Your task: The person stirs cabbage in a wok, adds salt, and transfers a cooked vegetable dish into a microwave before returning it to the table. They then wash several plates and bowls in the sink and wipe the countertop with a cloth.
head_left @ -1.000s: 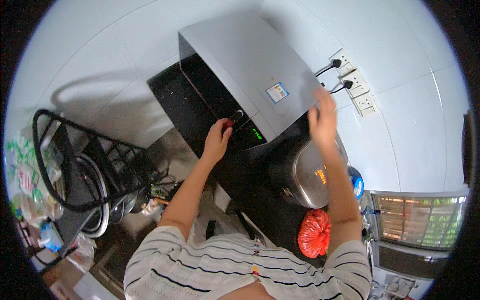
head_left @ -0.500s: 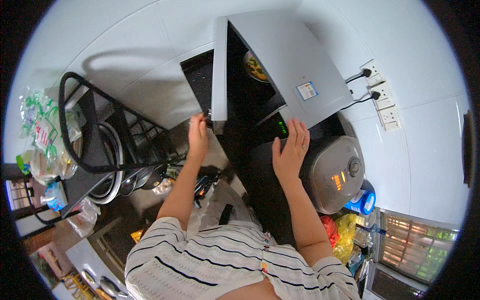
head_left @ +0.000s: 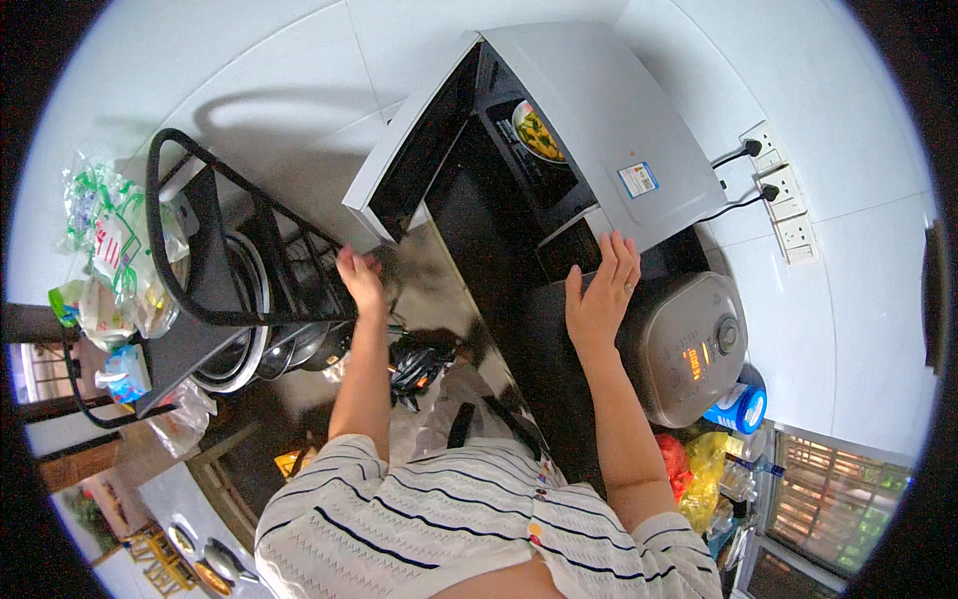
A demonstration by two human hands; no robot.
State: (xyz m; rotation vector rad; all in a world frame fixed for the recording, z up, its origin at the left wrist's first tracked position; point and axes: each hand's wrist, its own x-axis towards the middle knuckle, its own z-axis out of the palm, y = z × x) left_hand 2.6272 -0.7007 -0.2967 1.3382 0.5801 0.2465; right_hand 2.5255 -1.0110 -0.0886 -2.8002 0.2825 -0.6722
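The left forearm reaches away from the near edge, almost straight ahead, and ends in the left hand (head_left: pixel 361 282), lifted in the air to the left of the work, just beside the right end of the black rack (head_left: pixel 215 260) as seen from above. Its fingers are lightly bent and a little apart, with nothing between them, and the hand is clear of the microwave door (head_left: pixel 409 135), whose free end lies farther off and to the right. That door is swung wide toward the left. The right forearm slants from the near right up toward the far left, elbow slightly bent, with the back of the right hand (head_left: pixel 603 304) facing up. Its thumb stands well away to the left and its fingers are extended with small gaps, a ring on one of them. The fingertips are at the near front corner of the grey microwave (head_left: pixel 609 120); whether they press on it or hover just above is hard to tell from overhead. Inside the microwave, toward the far side, sits a dish of yellow and green food (head_left: pixel 540 133), partly covered by the roof. The rice cooker (head_left: pixel 689 349) stands just to the right of the right wrist.
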